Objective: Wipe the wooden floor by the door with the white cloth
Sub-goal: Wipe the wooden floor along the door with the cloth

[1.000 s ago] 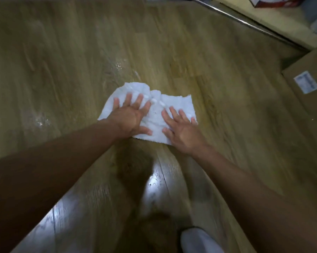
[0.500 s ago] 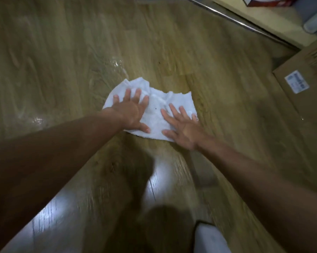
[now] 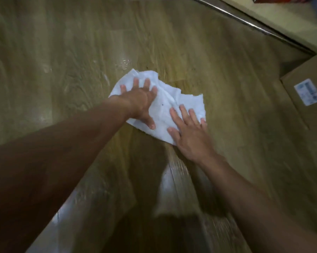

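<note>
Head view, looking down at the wooden floor. The white cloth lies crumpled but spread near the centre of the frame, flat on the boards. 2 hands press on it. The left hand rests on the cloth's upper left part, palm down, fingers splayed and fully extended; it grips nothing and only bears down. The right hand rests on the cloth's lower right corner, likewise flat and open, with the heel of the palm off the cloth and on the floor.

Just above the cloth, a patch of pale flecks and wet-looking streaks remains on the boards. Further smears show toward the left of the frame. The glossy boards below the hands reflect light and appear damp, which suggests they have been covered. A metal door rail crosses the upper right corner, and a cardboard box sits at the right edge.

Judged progress: wiping is under way and unfinished. The flecked patch above the cloth and the strip toward the rail seem left to do.
</note>
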### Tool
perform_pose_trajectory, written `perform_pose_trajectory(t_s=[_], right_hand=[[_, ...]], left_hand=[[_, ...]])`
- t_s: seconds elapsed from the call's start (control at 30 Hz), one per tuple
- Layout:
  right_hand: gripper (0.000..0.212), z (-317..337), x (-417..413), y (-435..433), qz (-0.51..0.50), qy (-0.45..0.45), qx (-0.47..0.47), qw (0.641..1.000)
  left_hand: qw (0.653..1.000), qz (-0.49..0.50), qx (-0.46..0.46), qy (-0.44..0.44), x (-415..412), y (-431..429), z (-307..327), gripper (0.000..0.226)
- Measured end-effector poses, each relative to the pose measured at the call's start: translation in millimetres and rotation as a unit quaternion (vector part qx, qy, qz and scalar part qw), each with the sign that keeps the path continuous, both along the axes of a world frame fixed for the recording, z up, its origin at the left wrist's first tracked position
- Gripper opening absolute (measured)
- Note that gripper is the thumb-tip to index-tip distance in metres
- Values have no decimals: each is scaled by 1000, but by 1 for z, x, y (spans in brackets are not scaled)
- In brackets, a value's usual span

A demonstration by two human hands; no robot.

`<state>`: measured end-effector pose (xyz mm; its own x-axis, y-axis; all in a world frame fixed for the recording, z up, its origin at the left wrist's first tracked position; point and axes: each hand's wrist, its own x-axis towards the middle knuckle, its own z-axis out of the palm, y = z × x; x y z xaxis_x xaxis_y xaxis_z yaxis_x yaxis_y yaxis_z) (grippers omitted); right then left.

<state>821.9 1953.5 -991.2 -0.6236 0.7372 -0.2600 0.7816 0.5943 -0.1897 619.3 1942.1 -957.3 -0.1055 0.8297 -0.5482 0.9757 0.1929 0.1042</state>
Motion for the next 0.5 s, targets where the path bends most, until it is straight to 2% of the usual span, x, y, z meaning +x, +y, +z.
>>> perform_pose_trajectory(t_s=[0.1, 0.17, 0.27, 0.33, 0.43, 0.5], right_hand=[[57, 5, 36, 26, -52, -11, -18, 998], [56, 7, 31, 41, -94, -23, -44, 994], [57, 9, 8, 47, -108, -31, -73, 991], [58, 9, 16, 43, -80, -18, -50, 995], [56, 12, 57, 36, -32, 1, -35, 999], [54, 17, 88, 38, -54, 1, -71, 996]], left_hand=[[996, -84, 33, 1, 49, -5, -9, 107], [993, -105, 48, 2, 66, 3, -12, 98], [998, -32, 44, -28, 43, 25, -5, 116], [1000, -1, 16, -7, 30, 37, -2, 128], [999, -36, 4, 17, 52, 36, 1, 129], [998, -67, 18, 5, 85, 28, 0, 126]])
